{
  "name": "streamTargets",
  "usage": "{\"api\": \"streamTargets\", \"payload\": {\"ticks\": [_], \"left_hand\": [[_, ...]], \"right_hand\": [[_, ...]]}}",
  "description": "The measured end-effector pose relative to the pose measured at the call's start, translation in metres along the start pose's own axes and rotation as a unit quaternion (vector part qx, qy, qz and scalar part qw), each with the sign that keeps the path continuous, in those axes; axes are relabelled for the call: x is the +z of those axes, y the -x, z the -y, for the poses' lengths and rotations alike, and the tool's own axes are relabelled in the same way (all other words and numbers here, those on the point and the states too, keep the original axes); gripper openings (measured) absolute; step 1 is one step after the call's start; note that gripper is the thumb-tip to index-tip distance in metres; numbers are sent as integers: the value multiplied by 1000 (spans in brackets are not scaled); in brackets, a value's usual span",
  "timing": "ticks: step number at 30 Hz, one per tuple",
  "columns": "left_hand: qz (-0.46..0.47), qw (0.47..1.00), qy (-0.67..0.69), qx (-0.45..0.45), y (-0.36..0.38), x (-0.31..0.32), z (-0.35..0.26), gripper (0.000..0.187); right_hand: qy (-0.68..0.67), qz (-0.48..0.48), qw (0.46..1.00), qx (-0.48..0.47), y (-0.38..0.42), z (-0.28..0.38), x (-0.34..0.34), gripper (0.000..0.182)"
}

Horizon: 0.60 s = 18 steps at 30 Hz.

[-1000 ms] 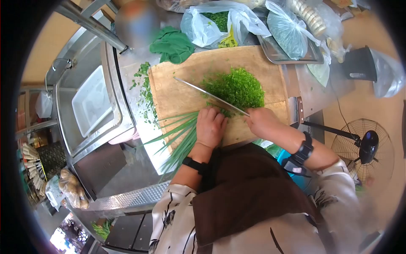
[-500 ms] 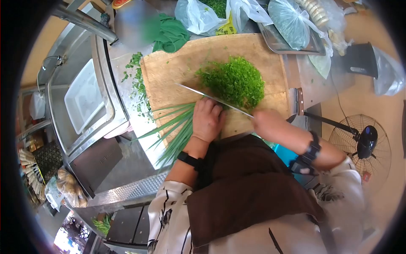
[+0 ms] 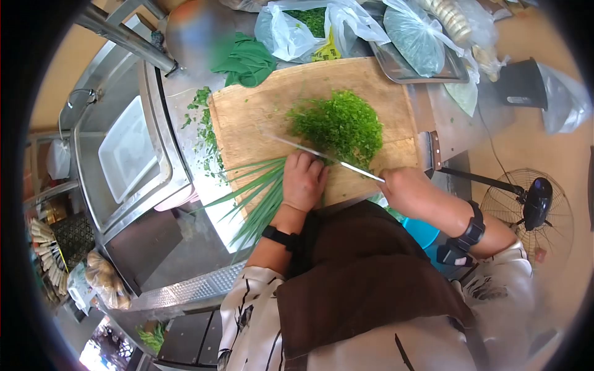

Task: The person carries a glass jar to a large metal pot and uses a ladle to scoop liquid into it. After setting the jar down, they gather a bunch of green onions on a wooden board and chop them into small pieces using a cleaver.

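Note:
My left hand (image 3: 302,182) is closed over a bunch of long green onion leaves (image 3: 261,195), holding them down on a wooden cutting board (image 3: 244,127). The leaves fan out to the left, past the board's edge. My right hand (image 3: 403,188) grips a knife (image 3: 364,172), its long blade angled up and left just beyond my left fingertips. Motion smears the blade's far end. Against the far side of the blade lies a heap of finely chopped greens (image 3: 346,123). The cut ends of the leaves are hidden under my left hand and the blade.
A second knife's riveted handle (image 3: 436,150) lies at the board's right edge. Behind the board are a green cloth (image 3: 247,62), plastic bags (image 3: 288,32) and a metal tray (image 3: 427,79). Scattered bits lie left, beside a sink with a white tub (image 3: 127,145). A fan (image 3: 537,195) stands right.
My right hand and the knife handle have shifted slightly right and toward me. The left hand still presses the leaves, and the whole view has shifted a little.

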<state>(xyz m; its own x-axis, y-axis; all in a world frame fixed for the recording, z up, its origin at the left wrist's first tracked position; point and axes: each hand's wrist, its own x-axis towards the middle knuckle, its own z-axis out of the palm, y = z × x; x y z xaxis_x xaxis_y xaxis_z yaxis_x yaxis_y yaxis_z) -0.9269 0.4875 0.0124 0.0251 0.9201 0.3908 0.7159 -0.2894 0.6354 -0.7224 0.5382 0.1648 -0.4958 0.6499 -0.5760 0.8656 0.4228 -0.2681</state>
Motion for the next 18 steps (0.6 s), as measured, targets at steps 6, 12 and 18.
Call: {"api": "streamTargets", "payload": {"ticks": [6, 12, 18], "left_hand": [[-3, 1000, 7, 1, 2, 2, 4, 15], [-9, 1000, -28, 10, -2, -1, -1, 16], [-26, 999, -20, 19, 0, -1, 0, 18]], "right_hand": [[2, 36, 999, 8, -35, 6, 19, 22], [-55, -59, 997, -18, -71, 17, 36, 19], [-25, -24, 999, 0, -25, 6, 6, 22]]}}
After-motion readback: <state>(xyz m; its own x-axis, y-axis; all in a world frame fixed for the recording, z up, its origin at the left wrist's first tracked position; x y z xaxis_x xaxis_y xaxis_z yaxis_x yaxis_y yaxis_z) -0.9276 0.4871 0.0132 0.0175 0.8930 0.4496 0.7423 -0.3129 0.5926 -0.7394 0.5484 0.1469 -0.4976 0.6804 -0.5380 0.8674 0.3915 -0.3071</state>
